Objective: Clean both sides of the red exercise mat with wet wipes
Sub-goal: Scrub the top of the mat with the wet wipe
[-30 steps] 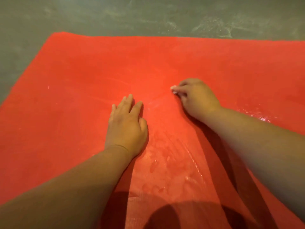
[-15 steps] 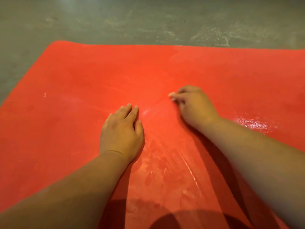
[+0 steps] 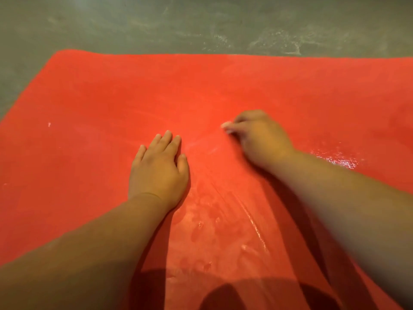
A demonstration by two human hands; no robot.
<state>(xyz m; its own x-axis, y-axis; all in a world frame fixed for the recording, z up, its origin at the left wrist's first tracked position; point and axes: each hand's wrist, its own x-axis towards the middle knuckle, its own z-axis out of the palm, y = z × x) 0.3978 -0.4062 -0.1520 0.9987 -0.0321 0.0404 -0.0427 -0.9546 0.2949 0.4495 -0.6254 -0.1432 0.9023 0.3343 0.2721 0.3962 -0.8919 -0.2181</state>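
Grey concrete floor (image 3: 156,23), marked with pale scuffs, fills the far band of the head view and shows again along the left side. On it the red exercise mat (image 3: 100,97) lies flat and takes up most of the frame. Its far edge runs left to right across the view, its far left corner points away and to the left, and its left edge slants back toward the person. The mat runs out of frame at the right and at the bottom, so its long axis cannot be fixed from this view. Both bare forearms reach forward over the mat from the near corners. A dark shadow (image 3: 223,294) falls on the near middle of the mat between them. The left hand (image 3: 158,173) rests palm down on the mat near its centre, with fingers straight, close together and pointing away; it holds nothing. The right hand (image 3: 261,139) sits just beyond and to the right of it, apart from it, knuckles up and fingers curled toward the left. A small white scrap of wet wipe (image 3: 226,127) shows pinched at its fingertips, against the mat surface. Glossy wet streaks (image 3: 252,215) run between the two arms, and a shiny wet patch (image 3: 335,157) lies beside the right wrist. A tiny white speck (image 3: 49,124) sits near the left edge.
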